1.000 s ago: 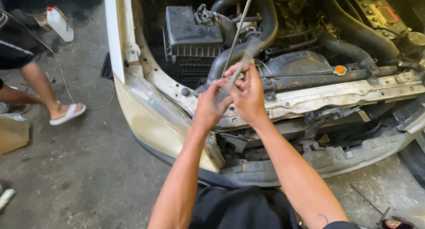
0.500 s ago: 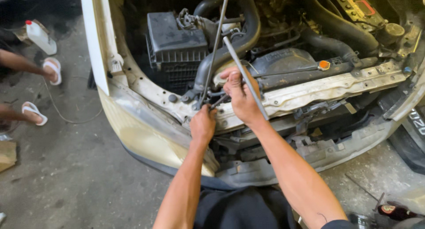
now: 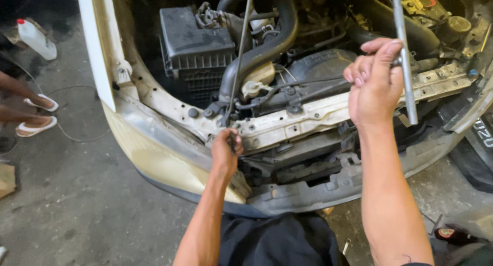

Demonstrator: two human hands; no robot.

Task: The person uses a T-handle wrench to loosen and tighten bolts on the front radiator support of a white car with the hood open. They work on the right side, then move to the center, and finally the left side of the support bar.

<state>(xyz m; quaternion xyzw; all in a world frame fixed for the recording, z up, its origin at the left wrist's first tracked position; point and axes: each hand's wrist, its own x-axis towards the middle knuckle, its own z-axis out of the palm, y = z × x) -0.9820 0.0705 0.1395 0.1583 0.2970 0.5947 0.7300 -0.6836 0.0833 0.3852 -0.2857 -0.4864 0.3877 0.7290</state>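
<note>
A steel wrench [image 3: 405,60] is gripped upright in the right hand [image 3: 372,86], raised well clear of the radiator support [image 3: 308,114], while a small fastener at the support's front edge is pinched by the lower, nearer left hand [image 3: 226,152].

Soft daylight is falling evenly from above and in front, lighting the concrete floor [image 3: 67,204] and the pale car body [image 3: 154,158] brightly while the depths of the engine bay [image 3: 318,34] are sinking into near-black shadow. No hard glare is showing; only the metal tool [image 3: 405,60] in the right hand [image 3: 372,86] is catching a dull sheen. Focus is holding fairly sharp across the middle, and the edges are bending slightly outward from the wide lens.
</note>
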